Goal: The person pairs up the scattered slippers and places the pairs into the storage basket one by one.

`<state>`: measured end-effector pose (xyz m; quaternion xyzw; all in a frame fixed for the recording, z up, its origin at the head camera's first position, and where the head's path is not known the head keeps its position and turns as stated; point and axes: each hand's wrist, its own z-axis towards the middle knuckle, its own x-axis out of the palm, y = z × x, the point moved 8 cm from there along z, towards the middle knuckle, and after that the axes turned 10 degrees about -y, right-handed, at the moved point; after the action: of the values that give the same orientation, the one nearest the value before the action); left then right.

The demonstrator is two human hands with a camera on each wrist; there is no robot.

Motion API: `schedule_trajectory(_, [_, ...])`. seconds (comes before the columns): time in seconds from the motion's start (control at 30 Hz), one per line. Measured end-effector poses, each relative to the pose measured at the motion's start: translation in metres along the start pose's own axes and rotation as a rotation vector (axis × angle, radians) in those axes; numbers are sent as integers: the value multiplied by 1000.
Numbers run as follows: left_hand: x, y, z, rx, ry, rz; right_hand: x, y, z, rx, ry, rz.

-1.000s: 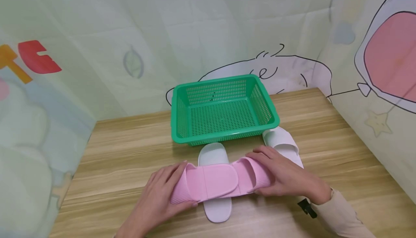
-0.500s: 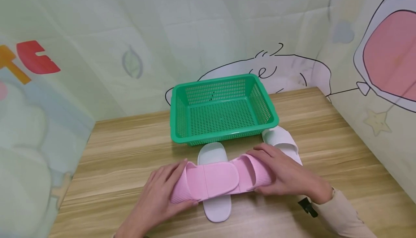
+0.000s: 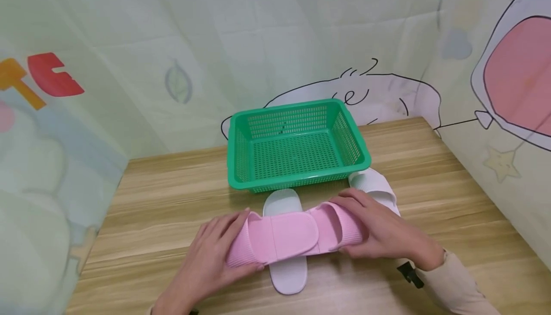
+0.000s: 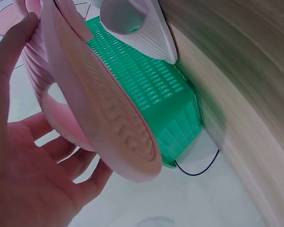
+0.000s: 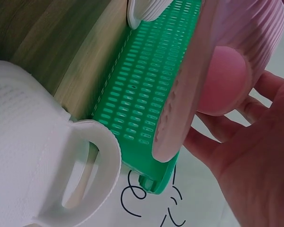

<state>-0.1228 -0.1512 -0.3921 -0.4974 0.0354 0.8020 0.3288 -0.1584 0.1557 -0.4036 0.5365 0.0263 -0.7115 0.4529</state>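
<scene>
Two pink slippers [image 3: 294, 236] overlap heel over heel in one long row, their ribbed straps at the outer ends. My left hand [image 3: 215, 253] grips the left one around its strap; in the left wrist view its patterned sole [image 4: 118, 109] shows. Around the strap of the other, my right hand [image 3: 379, 229] holds the right end, thumb below and fingers above. The pair is held across a white slipper [image 3: 288, 276], hiding its middle. Another white slipper [image 3: 372, 186] lies near my right hand, partly covered by it.
Behind the slippers a green plastic basket [image 3: 297, 179] with slotted sides stands on the wooden table [image 3: 172, 195], nothing visible inside it. A printed cloth backdrop [image 3: 193, 42] rises right behind the table.
Both hands keep their hold on the pink slippers. The right end of the pair and my right hand have risen slightly; the white slippers and basket stay put.
</scene>
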Motion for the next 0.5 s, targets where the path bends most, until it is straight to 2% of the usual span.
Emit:
schedule_trajectory(0.27, [-5,-2,4,17,-31,-11,-6,3,3,-16,-15,-7])
schedule_trajectory(0.5, [-4,-2,3,10,-8,-14,-8,6,3,-26,-18,-19])
